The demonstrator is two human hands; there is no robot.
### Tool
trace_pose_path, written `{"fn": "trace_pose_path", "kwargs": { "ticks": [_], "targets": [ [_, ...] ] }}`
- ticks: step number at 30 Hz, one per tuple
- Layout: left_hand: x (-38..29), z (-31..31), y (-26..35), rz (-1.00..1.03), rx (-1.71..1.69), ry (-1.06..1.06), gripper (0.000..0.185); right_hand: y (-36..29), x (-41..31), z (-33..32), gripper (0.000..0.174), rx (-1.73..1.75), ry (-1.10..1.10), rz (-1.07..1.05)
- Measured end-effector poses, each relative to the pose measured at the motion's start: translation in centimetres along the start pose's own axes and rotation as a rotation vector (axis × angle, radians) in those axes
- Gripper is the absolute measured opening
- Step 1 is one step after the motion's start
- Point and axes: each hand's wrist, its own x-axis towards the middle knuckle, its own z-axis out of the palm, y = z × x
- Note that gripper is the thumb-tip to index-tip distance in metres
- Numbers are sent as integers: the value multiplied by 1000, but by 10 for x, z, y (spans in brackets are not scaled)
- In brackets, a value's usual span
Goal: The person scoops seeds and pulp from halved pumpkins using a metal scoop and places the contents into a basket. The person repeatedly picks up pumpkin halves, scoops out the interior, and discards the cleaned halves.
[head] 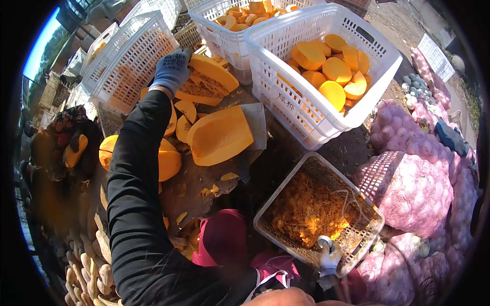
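My left hand [171,72], in a grey-blue knit glove, grips the end of a peeled pumpkin piece [220,76] with stringy pulp still inside. Nearer me on the work board [178,208] lies a hollow, clean-sided pumpkin piece [220,135], beside smaller pumpkin pieces [183,128]. In a whitish glove, my right hand [330,260] holds a ring-shaped metal scraper [324,241]. Hand and scraper are over the near side of a dirty plastic crate [273,243], which contains orange pumpkin pulp [302,214].
A white crate [298,114] of cut pumpkin stands ahead, another crate [218,36] behind it. Net sacks of onion-like bulbs [417,195] crowd the right. Unpeeled squashes [92,279] lie low left. A person [57,141] with a pumpkin piece [75,151] is at the left.
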Motion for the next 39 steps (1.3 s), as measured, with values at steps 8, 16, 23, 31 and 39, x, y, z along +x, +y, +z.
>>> {"fn": "trace_pose_path", "kwargs": {
  "ticks": [8, 16, 23, 31, 39],
  "targets": [
    [-69, -96, 29, -313, -670, -213, 44, -66, 21, 38, 18, 817, 43, -72],
    [-261, -48, 211, -536, -1632, -759, 38, -132, 33, 50, 50, 1541, -331, -256],
    [-433, -32, 313, -585, -1476, -995, 46, 12, 27, 21, 27, 1434, -505, 126],
    [-399, -42, 339, -371, -1430, -850, 53, -5, 52, 32, 25, 1366, -606, 33],
    [-400, -25, 353, -629, -1631, -922, 49, -108, -34, -33, 24, -159, -73, -185]
  ]
}}
